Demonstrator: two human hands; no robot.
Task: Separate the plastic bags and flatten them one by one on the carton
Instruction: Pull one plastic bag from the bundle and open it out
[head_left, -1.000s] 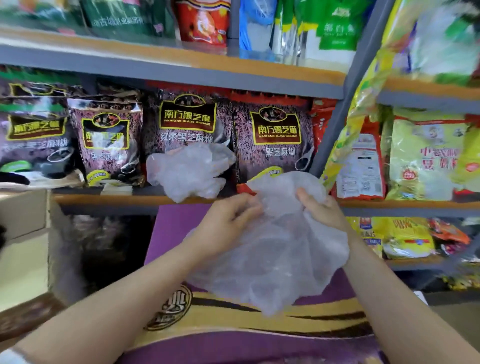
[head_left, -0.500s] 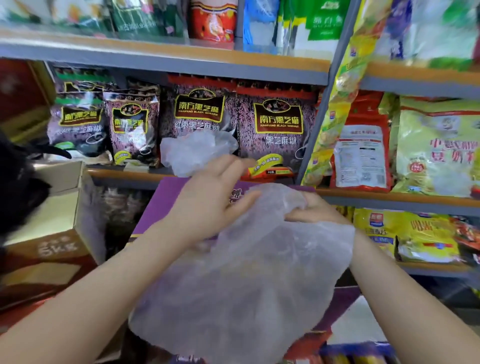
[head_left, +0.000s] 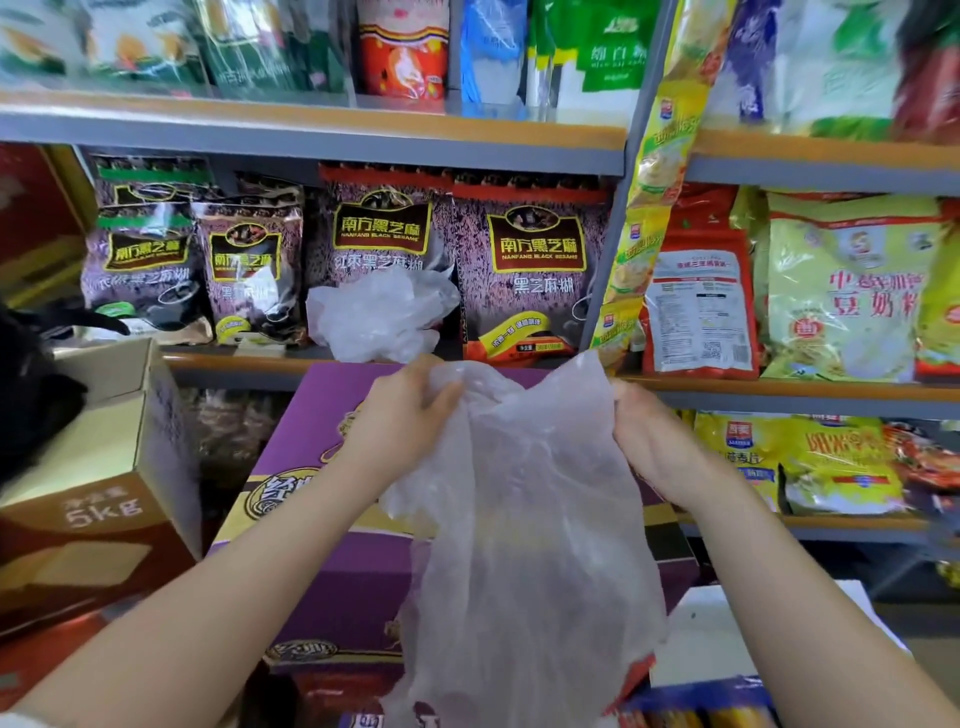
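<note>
A thin translucent plastic bag (head_left: 530, 545) hangs in front of me, above a purple and gold carton (head_left: 311, 467). My left hand (head_left: 400, 421) grips the bag's top left edge with curled fingers. My right hand (head_left: 654, 441) grips the top right edge, so the upper rim is stretched between both hands. The bag's lower part dangles past the carton's front. A crumpled bunch of other plastic bags (head_left: 379, 317) lies on the shelf just behind the carton.
Shelves (head_left: 363, 135) packed with black sesame and soy milk packets stand right behind. A brown 5 kg cardboard box (head_left: 98, 499) sits to the left of the carton. A white box (head_left: 711, 639) is at lower right.
My hands have drawn apart, spreading the bag's top edge. The bag now hangs longer and flatter. The camera has shifted, showing more of the carton.
</note>
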